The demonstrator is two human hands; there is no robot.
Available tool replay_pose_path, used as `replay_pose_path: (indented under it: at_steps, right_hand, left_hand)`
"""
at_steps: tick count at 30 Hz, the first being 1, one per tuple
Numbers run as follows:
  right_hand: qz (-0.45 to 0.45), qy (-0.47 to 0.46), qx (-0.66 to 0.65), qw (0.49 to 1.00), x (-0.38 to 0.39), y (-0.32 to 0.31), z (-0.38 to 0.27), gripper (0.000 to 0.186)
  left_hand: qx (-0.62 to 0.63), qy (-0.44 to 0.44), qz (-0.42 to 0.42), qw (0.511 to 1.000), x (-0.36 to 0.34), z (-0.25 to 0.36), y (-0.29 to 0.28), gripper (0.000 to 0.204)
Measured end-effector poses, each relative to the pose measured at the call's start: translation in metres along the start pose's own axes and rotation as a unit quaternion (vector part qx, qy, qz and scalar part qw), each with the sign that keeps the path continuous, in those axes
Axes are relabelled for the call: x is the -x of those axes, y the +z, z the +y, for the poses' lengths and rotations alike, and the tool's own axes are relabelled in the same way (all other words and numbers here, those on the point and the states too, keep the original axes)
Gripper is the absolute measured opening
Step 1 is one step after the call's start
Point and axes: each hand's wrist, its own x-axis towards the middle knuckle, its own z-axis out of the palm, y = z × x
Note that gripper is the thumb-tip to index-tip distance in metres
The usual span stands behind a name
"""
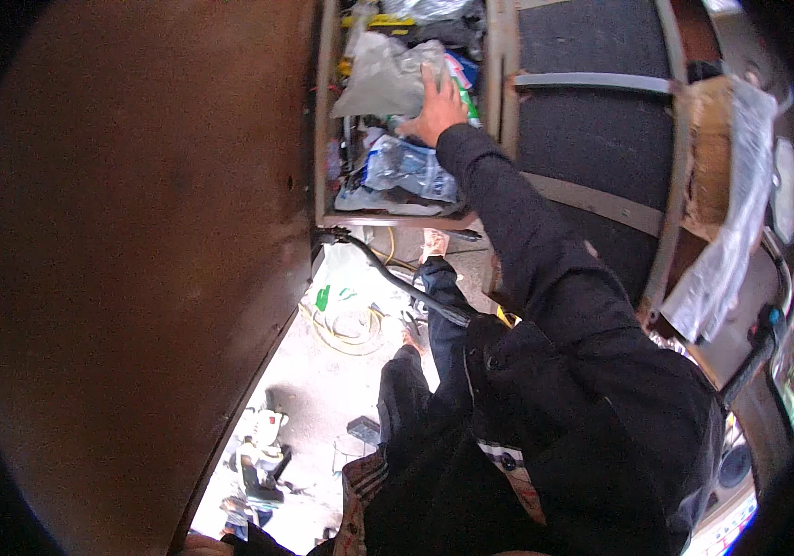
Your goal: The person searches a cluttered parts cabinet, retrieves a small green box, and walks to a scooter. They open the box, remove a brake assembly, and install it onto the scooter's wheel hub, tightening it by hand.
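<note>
My right hand (438, 102) reaches into a metal-framed compartment (322, 153) at the top middle, its fingers spread on a crumpled grey plastic bag (383, 74). A blue-and-white bag (406, 171) lies below it among dark items and other plastic bags, with a green-and-white package partly hidden behind my fingers. My left hand (200, 547) shows only slightly at the lower edge, beside the large brown panel (128, 250); its fingers cannot be made out.
Black panels (591, 130) and cardboard (707, 162) with clear plastic sheeting (740, 213) stand at the right. A black cable (397, 278) crosses under the compartment. Below are my feet, a coiled yellow hose (346, 334) and several tools (258, 449) on the pale floor.
</note>
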Motion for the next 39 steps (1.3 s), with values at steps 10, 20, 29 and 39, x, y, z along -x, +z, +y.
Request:
replay_pose_path:
  at_steps: [10,20,29,39]
  right_hand:
    - [0.069,-0.124,0.025,0.990,-0.106,0.010,0.036,0.026]
    - [-0.066,0.065,-0.056,0.994,-0.186,-0.111,0.073,0.073]
    - [0.030,-0.015,0.202,0.979,-0.170,-0.028,0.051,0.030]
    - [-0.268,-0.171,0.046,0.947,-0.007,0.002,-0.002,0.071]
  left_hand:
    - [-0.043,-0.085,-0.018,0.995,0.054,0.036,0.059,0.035]
    - [-0.113,-0.142,-0.026,0.983,0.080,0.014,0.025,0.035]
    - [-0.127,-0.167,-0.057,0.976,0.089,0.002,0.034,0.036]
    - [-0.139,-0.171,-0.072,0.973,0.089,0.004,0.033,0.037]
